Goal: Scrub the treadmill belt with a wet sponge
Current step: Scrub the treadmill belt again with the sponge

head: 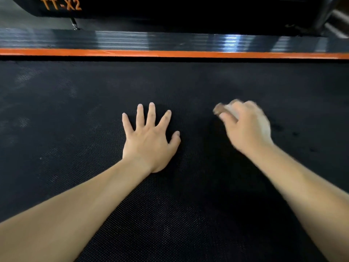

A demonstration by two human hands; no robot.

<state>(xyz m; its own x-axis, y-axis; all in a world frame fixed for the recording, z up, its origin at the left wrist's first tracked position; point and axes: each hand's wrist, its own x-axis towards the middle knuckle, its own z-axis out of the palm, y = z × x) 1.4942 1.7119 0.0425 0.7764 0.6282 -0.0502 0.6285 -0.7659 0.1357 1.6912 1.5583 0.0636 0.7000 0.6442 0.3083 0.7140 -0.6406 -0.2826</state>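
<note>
1. While its fingers curl downward, the right hand (245,125) grips a sponge (223,110), blurred, of which only a brownish and pale end shows past the knuckles and thumb.
2. Just to the left of it, apart from it, the left hand (149,140) lies flat with all five fingers straight and spread, palm pressed on the treadmill belt (75,129); it holds nothing.
3. Under both hands and forearms runs the treadmill belt, black and finely textured, with faint pale smears well to the left of the left hand; whether the sponge touches it cannot be told.
4. Beyond the fingertips, an orange stripe (170,53) edges the belt, with a ribbed, shiny side rail (132,40) just behind it.
5. Farther out, up and left of the left hand, a dark housing (132,8) bears orange lettering "TT-X2" (61,4).
</note>
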